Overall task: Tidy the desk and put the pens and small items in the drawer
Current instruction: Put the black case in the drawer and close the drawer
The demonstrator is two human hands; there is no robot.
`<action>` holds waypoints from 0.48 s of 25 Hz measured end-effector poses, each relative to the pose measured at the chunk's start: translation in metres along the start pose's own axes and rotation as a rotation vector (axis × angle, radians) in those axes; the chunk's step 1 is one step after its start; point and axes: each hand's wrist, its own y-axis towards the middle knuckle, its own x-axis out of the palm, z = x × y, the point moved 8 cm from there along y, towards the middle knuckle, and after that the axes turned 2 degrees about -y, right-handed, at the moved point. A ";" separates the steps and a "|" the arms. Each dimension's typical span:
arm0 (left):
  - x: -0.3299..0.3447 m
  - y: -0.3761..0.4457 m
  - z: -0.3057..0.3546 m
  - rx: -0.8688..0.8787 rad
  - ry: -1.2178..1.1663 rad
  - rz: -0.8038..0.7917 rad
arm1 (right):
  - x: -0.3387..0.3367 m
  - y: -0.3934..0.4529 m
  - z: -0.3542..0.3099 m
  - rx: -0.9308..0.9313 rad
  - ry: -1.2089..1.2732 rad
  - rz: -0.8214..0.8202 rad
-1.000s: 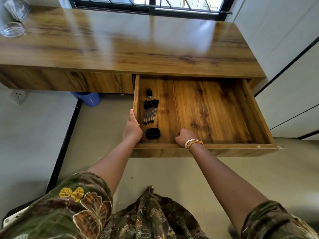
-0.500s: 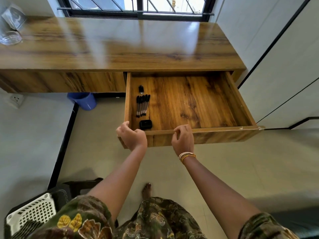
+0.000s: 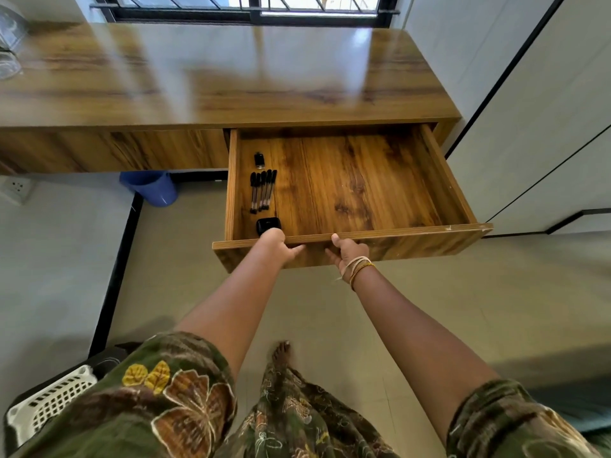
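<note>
Both hands are on the drawer (image 3: 350,239) front now. A second ago my left hand (image 3: 277,246) was lying along the left side wall and my right hand (image 3: 347,251) was curled inside the drawer; since then they've pulled back out and onto the front panel, so I'd say the putting-away part is basically done and all that's left is pushing it shut.

Going left to right: blue bin (image 3: 150,188) on the floor under the desk (image 3: 231,77), well clear of anything that moves. Then the drawer's left wall, and tucked right beside it the small items: a little black clip thing (image 3: 259,160) at the back, the pens (image 3: 263,190) in a neat row in the middle, and a black case (image 3: 268,225) at the front, just behind the panel. My left hand grips the panel right in front of that case, fingers curled under the lower edge. My right hand grips it just to the right, thumb up on the top edge, fingers wrapped underneath.

Room-wise, the rest of the drawer is bare wood. Nothing sticks up above the walls, so it should slide under the desk fine. Only watch-out, I reckon, is my thumb on that top edge as the gap closes. White cupboard (image 3: 545,127) sits close on the right but beside the drawer's path.
</note>
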 end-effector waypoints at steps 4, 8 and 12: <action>0.022 0.009 0.004 0.039 -0.037 -0.023 | 0.020 0.016 -0.016 -0.004 0.067 -0.022; 0.054 0.028 0.022 0.089 -0.009 -0.039 | 0.050 0.040 -0.035 0.007 0.033 -0.028; 0.095 0.054 0.049 0.110 -0.007 -0.057 | 0.085 0.073 -0.062 0.001 -0.010 -0.036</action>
